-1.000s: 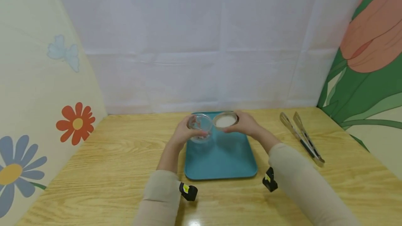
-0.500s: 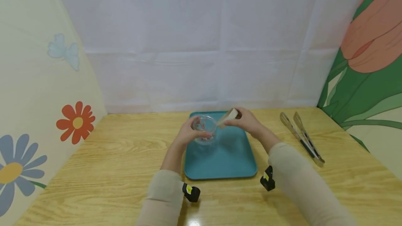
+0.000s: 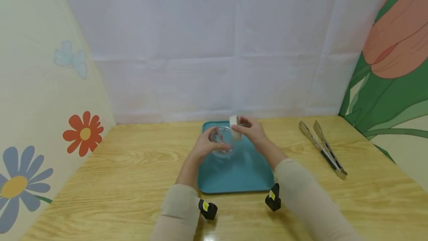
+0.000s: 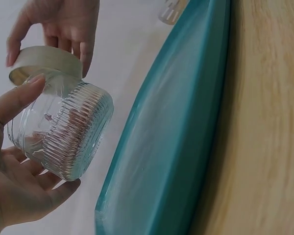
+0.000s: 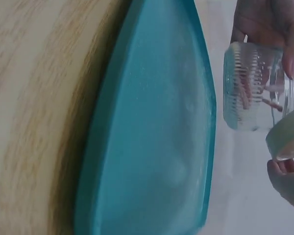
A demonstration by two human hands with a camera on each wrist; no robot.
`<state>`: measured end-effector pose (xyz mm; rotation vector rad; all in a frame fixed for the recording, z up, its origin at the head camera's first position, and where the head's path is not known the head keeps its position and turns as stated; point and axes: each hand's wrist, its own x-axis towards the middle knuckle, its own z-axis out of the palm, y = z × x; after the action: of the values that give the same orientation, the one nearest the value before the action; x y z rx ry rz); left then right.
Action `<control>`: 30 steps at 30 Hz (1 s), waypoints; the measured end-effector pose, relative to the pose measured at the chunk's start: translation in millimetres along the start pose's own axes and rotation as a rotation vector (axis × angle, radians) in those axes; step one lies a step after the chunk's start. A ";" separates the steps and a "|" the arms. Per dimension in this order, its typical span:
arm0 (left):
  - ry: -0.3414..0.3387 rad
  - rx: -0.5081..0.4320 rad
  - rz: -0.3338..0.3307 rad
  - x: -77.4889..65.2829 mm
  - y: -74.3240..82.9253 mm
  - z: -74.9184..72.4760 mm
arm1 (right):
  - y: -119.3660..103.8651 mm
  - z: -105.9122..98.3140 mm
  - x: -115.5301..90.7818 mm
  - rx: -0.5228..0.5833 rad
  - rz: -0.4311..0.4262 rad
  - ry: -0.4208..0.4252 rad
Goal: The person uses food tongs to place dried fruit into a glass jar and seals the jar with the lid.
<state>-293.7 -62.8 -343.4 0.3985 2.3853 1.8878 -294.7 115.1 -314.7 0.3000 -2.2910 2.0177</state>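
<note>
My left hand (image 3: pixel 203 146) grips a clear ribbed glass jar (image 4: pixel 76 129) from the side, thumb near its rim. Reddish streaks show through the glass. Between the thumb and fingers of my right hand (image 3: pixel 253 131) is a pale round lid (image 3: pixel 235 127), turned up on its edge. In the left wrist view the lid (image 4: pixel 48 59) overlaps the jar's mouth, and in the right wrist view the lid (image 5: pixel 284 134) is tilted right by the rim. Both are held above a teal tray (image 3: pixel 237 179).
Metal tongs (image 3: pixel 323 149) with dark grips lie spread on the wooden table (image 3: pixel 133 166) to the right of the tray. A white cloth (image 3: pixel 200 47) hangs behind the table. Painted flower panels (image 3: pixel 83 133) flank it on both sides.
The lid has gone from lying face up beside the jar to standing on edge at its rim. My right hand has moved left, and my left hand with the jar slightly right.
</note>
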 end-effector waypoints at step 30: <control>0.007 -0.111 0.062 -2.4 -0.5 12.3 | -14.1 19.8 -7.1 -0.467 -0.116 -0.157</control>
<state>-288.8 -51.9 -347.1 0.4634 2.2846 2.0388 -283.6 94.5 -304.9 0.5522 -2.6745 1.3930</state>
